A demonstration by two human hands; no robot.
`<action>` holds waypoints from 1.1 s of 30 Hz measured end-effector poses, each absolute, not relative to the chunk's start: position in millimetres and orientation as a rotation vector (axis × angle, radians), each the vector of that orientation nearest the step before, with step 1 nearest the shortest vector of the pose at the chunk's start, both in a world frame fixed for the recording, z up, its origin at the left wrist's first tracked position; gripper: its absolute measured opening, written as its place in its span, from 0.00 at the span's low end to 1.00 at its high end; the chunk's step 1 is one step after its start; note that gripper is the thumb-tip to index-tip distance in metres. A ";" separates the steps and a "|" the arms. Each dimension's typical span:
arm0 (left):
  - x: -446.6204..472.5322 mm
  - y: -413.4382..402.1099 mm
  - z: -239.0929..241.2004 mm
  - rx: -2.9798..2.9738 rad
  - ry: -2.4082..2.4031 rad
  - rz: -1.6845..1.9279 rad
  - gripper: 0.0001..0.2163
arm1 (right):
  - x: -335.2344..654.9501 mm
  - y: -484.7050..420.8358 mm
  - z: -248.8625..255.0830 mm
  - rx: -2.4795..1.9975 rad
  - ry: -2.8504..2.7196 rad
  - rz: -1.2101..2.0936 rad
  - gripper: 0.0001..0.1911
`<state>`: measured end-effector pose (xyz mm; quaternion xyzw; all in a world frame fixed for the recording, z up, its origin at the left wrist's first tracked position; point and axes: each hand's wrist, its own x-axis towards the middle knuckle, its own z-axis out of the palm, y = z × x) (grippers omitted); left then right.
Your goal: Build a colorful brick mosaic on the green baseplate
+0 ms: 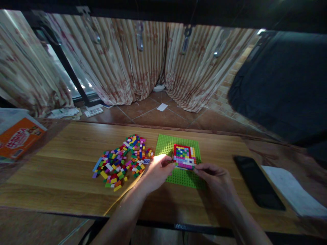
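A green studded baseplate (177, 180) lies on the wooden table. On or just over its middle is a multicoloured panel of toy building bricks (184, 157), with red along its far edge and pink and purple rows nearer me. My left hand (159, 172) pinches the panel's near left corner, thumb and index finger closed. At the near right corner, my right hand (217, 175) grips with thumb and fingertips. Whether the panel is pressed onto the studs or lifted slightly, I cannot tell. Loose bricks (122, 160) of many colours are heaped left of the baseplate.
A black tablet or large phone (258, 182) lies on the table's right, beside white paper (293, 190). An orange and white package (19, 136) stands at the far left. Beyond the table are a tiled floor, striped curtains (143, 64) and a dark cloth-covered shape (281, 85).
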<state>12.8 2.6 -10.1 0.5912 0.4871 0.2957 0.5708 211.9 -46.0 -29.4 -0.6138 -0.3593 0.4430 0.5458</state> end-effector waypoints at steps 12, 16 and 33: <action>13.6 2.6 -21.7 1.466 1.154 0.714 0.06 | 205.1 -40.6 -12.1 -1.549 -0.737 1.170 0.13; 11.9 3.3 -24.8 1.591 1.186 0.706 0.06 | 207.8 -41.4 -15.5 -1.505 -0.786 1.197 0.14; 33.1 -9.2 -17.7 1.782 1.243 0.508 0.13 | 231.2 -11.4 -20.8 -1.523 -1.156 0.950 0.29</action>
